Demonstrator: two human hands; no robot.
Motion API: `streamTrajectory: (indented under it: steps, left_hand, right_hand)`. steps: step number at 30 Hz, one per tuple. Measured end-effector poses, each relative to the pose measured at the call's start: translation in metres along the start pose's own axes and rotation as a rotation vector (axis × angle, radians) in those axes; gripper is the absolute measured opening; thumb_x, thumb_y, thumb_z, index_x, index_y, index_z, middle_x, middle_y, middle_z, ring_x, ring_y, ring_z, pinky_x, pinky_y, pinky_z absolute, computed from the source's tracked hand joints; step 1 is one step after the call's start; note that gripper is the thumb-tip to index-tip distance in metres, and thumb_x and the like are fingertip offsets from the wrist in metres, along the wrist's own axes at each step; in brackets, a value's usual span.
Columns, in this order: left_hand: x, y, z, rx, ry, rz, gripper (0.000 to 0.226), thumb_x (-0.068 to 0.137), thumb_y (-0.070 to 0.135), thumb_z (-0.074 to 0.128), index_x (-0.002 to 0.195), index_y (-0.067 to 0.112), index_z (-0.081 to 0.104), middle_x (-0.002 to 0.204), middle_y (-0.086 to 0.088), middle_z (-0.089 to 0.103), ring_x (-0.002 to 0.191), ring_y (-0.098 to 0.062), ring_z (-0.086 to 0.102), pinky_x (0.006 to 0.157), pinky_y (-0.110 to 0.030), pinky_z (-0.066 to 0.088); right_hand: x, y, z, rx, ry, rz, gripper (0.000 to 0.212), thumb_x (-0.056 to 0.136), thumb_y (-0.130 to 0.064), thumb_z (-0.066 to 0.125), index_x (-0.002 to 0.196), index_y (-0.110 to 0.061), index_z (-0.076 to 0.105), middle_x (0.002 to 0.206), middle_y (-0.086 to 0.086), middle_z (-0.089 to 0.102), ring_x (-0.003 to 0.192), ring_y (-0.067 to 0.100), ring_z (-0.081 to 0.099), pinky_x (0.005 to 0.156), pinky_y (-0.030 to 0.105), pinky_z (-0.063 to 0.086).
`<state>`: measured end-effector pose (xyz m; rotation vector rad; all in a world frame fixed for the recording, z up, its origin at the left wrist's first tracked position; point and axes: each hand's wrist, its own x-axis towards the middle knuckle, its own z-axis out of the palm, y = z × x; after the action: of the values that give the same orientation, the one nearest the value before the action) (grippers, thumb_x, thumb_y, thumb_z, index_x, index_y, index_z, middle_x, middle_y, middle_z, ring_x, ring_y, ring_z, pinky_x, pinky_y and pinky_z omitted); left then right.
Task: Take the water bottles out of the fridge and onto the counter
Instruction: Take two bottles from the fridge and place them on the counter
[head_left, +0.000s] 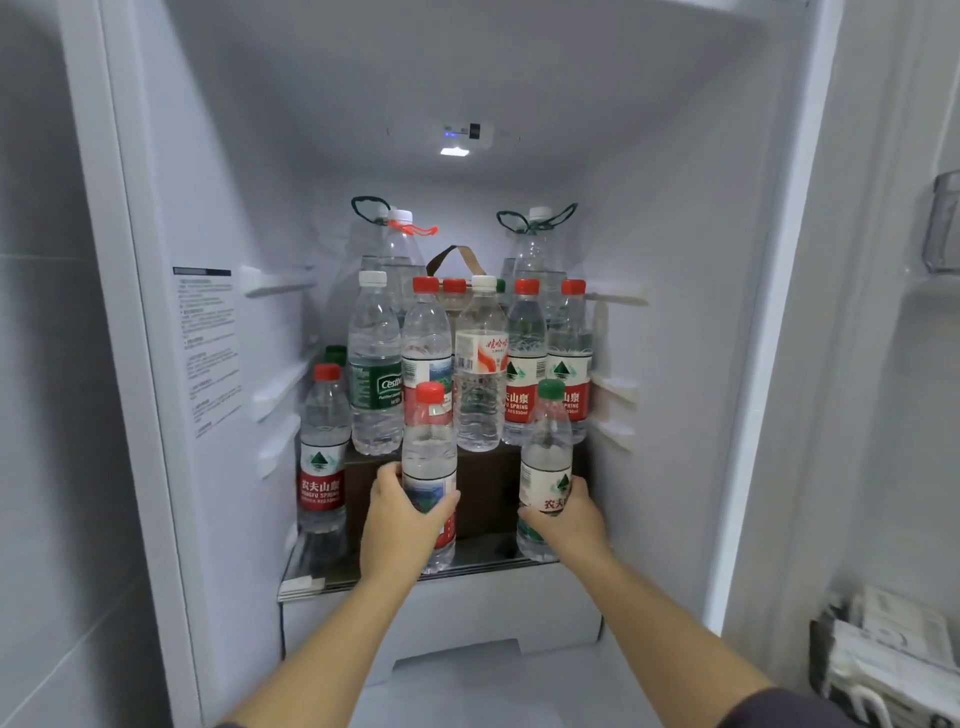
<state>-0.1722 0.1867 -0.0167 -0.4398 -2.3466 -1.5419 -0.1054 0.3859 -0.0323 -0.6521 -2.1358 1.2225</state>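
Observation:
Inside the open fridge (649, 260), my left hand (397, 512) grips a red-capped water bottle (430, 452) at the front of the glass shelf (306, 584). My right hand (569, 512) grips a green-capped water bottle (548, 452) at the front right. Both bottles stand upright. A red-capped bottle (322, 457) stands alone at the shelf's left. Behind, several more bottles (480, 374) stand in a row on a brown box (488, 483). Larger bottles with carry loops (400, 249) stand at the back.
The fridge's white side walls carry shelf rails; a printed label (210, 353) is on the left wall. A white drawer (467, 613) sits below the shelf. The open door's bin (943, 228) is at the right, with papers (888, 644) lower right.

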Motion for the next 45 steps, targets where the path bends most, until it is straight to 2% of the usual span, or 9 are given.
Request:
streamTrajectory:
  steps: [8,12,20,24,31,35,38,41,45]
  left_hand:
    - [-0.001,-0.015,0.000,0.005,-0.020,0.049,0.053,0.068,0.040,0.085,0.106,0.021,0.053,0.110,0.001,0.064,0.098,-0.017,0.062,0.079,-0.034,0.054]
    - [0.001,-0.020,-0.001,-0.037,-0.085,0.043,0.056,0.068,0.039,0.086,0.110,0.022,0.052,0.112,0.003,0.063,0.102,-0.017,0.062,0.085,-0.039,0.055]
    - [0.008,-0.032,0.009,-0.270,-0.237,-0.061,0.071,0.070,0.033,0.086,0.128,0.025,0.046,0.110,0.012,0.059,0.102,-0.011,0.059,0.082,-0.024,0.047]
    - [0.016,-0.037,0.014,-0.364,-0.312,-0.081,0.066,0.070,0.027,0.087,0.123,0.031,0.048,0.105,0.018,0.060,0.102,-0.009,0.061,0.080,-0.024,0.048]
    - [-0.002,-0.032,0.005,-0.450,-0.308,-0.045,0.066,0.070,0.017,0.087,0.124,0.030,0.051,0.109,0.012,0.060,0.103,-0.013,0.059,0.086,-0.028,0.046]
    - [-0.035,-0.022,-0.003,-0.497,-0.294,0.038,0.066,0.067,0.013,0.088,0.114,0.040,0.051,0.101,0.029,0.060,0.090,0.014,0.061,0.068,-0.003,0.045]
    - [-0.064,-0.017,-0.009,-0.556,-0.306,0.056,0.066,0.066,0.008,0.088,0.110,0.043,0.052,0.094,0.036,0.065,0.089,0.023,0.058,0.065,0.002,0.044]
    - [-0.096,-0.014,-0.015,-0.567,-0.345,0.040,0.068,0.065,0.009,0.087,0.112,0.045,0.052,0.094,0.044,0.062,0.091,0.021,0.059,0.065,-0.001,0.046]
    - [-0.141,-0.012,-0.019,-0.576,-0.425,-0.010,0.070,0.065,0.014,0.088,0.121,0.038,0.054,0.102,0.031,0.062,0.093,0.009,0.061,0.076,-0.017,0.046]
  right_hand:
    - [-0.016,-0.003,0.012,0.027,-0.036,-0.033,0.058,0.072,-0.031,0.086,0.114,-0.029,0.046,0.102,-0.012,0.055,0.096,0.010,0.054,0.076,0.023,0.042]
    - [-0.022,-0.015,0.022,0.025,-0.136,-0.042,0.064,0.071,-0.026,0.087,0.118,-0.028,0.043,0.108,-0.012,0.054,0.102,0.010,0.053,0.085,0.027,0.045]
    - [-0.025,-0.018,0.024,0.225,-0.191,-0.054,0.069,0.075,-0.014,0.084,0.128,-0.024,0.042,0.110,-0.016,0.057,0.102,0.002,0.056,0.085,0.021,0.046]
    - [-0.027,-0.019,0.027,0.259,-0.164,-0.074,0.065,0.075,-0.012,0.083,0.129,-0.020,0.047,0.120,-0.003,0.063,0.110,0.009,0.060,0.094,0.029,0.050]
    - [-0.056,-0.014,0.014,0.230,-0.008,-0.074,0.062,0.074,-0.014,0.085,0.124,-0.026,0.049,0.111,-0.012,0.063,0.100,-0.001,0.061,0.089,0.021,0.051]
    - [-0.089,-0.013,-0.001,0.285,0.076,-0.061,0.065,0.069,-0.022,0.086,0.127,-0.017,0.056,0.116,0.001,0.068,0.106,0.016,0.065,0.091,0.033,0.056]
    - [-0.121,-0.013,-0.018,0.276,0.099,-0.072,0.058,0.064,-0.028,0.081,0.116,-0.020,0.058,0.101,-0.002,0.071,0.091,0.010,0.069,0.073,0.022,0.057]
    - [-0.155,-0.006,-0.038,0.252,0.112,-0.040,0.055,0.070,-0.018,0.084,0.116,-0.025,0.055,0.099,-0.006,0.069,0.087,0.002,0.066,0.065,0.012,0.052]
    - [-0.206,0.006,-0.062,0.238,0.123,0.010,0.057,0.068,-0.021,0.084,0.116,-0.028,0.053,0.096,-0.008,0.069,0.087,0.004,0.068,0.067,0.016,0.054]
